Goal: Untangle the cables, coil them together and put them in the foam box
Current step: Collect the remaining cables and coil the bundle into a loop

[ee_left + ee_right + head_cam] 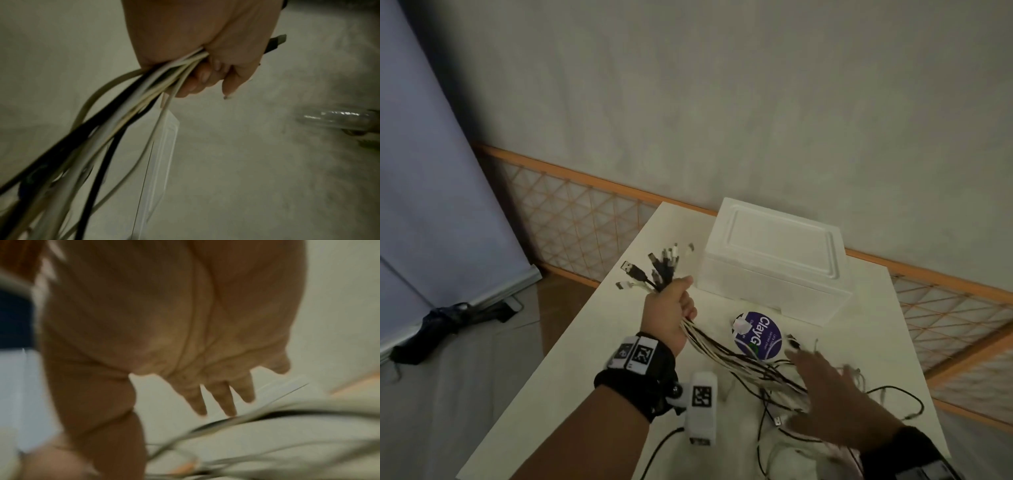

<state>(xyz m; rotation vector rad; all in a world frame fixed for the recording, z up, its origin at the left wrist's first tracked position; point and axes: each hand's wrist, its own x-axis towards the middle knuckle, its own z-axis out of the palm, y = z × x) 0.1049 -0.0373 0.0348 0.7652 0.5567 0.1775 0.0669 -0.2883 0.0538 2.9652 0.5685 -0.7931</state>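
Left hand [671, 310] is gripping cables [726, 353] while spread, empty right hand [835, 411] is reaching; loose tails could re-knot.

One foam box [774, 270] stands on the one desk [592, 342], lid on. One round sticker [756, 335] lies on the desk. Two hands show: the left hand [671, 315] and the right hand [832, 407]. One bundle of cables [739, 359] runs between them (black and white strands, too tangled and blurred for a sure count); about ten plugs [657, 267] fan out above the left grip. Two wrist bands show, one per arm. One white tagged block [702, 404] hangs by the left wrist.
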